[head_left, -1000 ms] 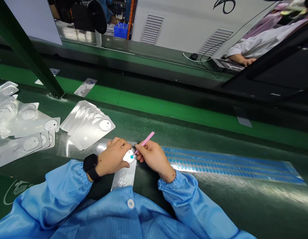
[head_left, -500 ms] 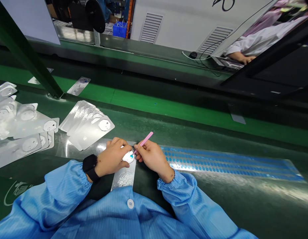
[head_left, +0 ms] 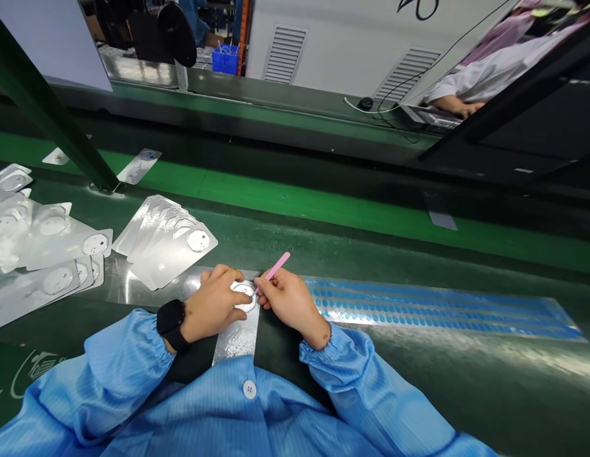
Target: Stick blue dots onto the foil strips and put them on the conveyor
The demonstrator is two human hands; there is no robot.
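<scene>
Plate point(head_left: 236, 340) between both hands, tweezers at its disc

Right hand point(head_left: 291, 303) grips pink tweezers point(head_left: 278, 265), tip at the plate's white disc. Left hand point(head_left: 213, 304), fingers curved and spread, touches the plate just beside. Blue-dotted sheet point(head_left: 437, 309) lies on bench point(head_left: 371, 254), right of right hand.

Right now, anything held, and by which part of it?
Yes: pink tweezers, gripped near the lower, tip end by the right hand; the upper end sticks out free. The left hand rests on the silvery card.
</scene>
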